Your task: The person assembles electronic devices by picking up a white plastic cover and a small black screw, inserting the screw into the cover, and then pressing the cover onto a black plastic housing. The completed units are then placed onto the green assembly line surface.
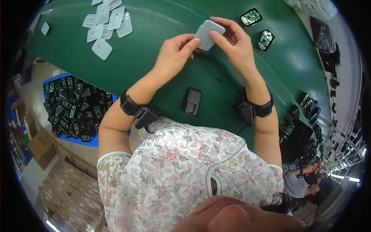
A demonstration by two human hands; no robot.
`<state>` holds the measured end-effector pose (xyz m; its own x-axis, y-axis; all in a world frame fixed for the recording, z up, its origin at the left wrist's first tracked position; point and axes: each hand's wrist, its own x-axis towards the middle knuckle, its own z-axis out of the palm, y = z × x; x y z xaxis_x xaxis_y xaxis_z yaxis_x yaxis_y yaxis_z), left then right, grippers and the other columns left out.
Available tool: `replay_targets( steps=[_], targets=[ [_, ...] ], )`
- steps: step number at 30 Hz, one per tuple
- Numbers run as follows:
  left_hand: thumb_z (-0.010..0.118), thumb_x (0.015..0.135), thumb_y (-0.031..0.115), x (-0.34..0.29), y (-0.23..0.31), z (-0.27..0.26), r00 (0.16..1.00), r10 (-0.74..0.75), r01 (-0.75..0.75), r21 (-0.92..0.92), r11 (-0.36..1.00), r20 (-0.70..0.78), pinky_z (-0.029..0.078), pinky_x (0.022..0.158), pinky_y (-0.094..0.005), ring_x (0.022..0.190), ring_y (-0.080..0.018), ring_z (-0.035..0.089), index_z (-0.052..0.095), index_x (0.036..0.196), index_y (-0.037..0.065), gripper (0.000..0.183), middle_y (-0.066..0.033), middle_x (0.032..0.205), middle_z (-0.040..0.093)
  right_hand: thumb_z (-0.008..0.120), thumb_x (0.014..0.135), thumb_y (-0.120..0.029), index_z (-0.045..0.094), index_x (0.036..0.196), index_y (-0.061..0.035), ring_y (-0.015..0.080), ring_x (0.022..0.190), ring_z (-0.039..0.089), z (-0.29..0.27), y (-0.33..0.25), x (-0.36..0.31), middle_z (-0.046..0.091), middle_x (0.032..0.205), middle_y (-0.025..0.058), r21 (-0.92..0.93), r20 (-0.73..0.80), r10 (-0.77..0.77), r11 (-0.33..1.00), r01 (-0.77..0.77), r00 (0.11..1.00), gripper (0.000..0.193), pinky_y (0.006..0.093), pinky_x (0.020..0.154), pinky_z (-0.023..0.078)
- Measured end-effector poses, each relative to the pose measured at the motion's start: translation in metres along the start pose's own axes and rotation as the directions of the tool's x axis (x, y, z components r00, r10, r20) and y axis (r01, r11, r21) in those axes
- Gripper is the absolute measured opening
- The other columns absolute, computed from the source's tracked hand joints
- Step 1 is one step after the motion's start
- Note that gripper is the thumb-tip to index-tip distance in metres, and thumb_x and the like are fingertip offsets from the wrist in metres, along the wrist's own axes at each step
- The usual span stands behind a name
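Above the green table, both hands hold one pale grey plastic cover (207, 36), a rounded rectangle. My left hand (178, 50) pinches its lower left edge between thumb and fingers. On the right side, my right hand (234, 43) has its thumb on the cover's face and its fingers behind it. What lies behind the cover is hidden. Closer to my body, a black plastic housing (192, 101) with a recessed middle rests on the table. Several similar pale covers (102, 48) lie in a loose pile at the far left.
Two black housings with green circuit boards (251, 17) lie at the far right. A blue crate (71, 140) full of black parts with boards stands at the left. More black parts (309, 104) are heaped at the right table edge. Cartons (40, 149) stand lower left.
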<state>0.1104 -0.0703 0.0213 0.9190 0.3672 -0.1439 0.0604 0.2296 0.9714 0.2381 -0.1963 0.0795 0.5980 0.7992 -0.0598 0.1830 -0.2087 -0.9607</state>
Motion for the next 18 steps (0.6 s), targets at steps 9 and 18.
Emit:
replay_targets(
  steps=[9, 18],
  targets=[
    [0.069, 0.082, 0.018, -0.017, 0.001, -0.041, 0.772, 0.622, -0.387, 0.68, 0.623, -0.13, 0.048, 0.074, -0.036, 0.083, -0.027, 0.06, 0.062, 0.109, 0.006, 0.031, -0.0109, 0.096, 0.063, 0.068, 0.085, -0.007, 0.054, 0.118, 0.0, 0.0142, 0.101, 0.058, -0.013, -0.001, 0.043, 0.061, 0.109, 0.0076, -0.278, -0.045, -0.202, 0.943, 0.182, 0.978, 0.037, 0.0262, 0.089, 0.046],
    [0.074, 0.077, 0.033, -0.061, -0.003, -0.139, 0.687, 0.708, 0.169, 0.983, 0.066, -0.166, 0.043, 0.091, -0.0408, 0.109, -0.0335, 0.052, 0.056, 0.114, 0.003, 0.051, -0.0133, 0.118, 0.056, 0.063, 0.085, -0.018, 0.058, 0.103, 0.0017, 0.0151, 0.083, 0.06, -0.069, 0.017, 0.136, 0.064, 0.088, 0.0071, -0.484, 0.076, -0.11, 0.865, 0.133, 0.991, 0.027, 0.0295, 0.072, 0.05]
  ],
)
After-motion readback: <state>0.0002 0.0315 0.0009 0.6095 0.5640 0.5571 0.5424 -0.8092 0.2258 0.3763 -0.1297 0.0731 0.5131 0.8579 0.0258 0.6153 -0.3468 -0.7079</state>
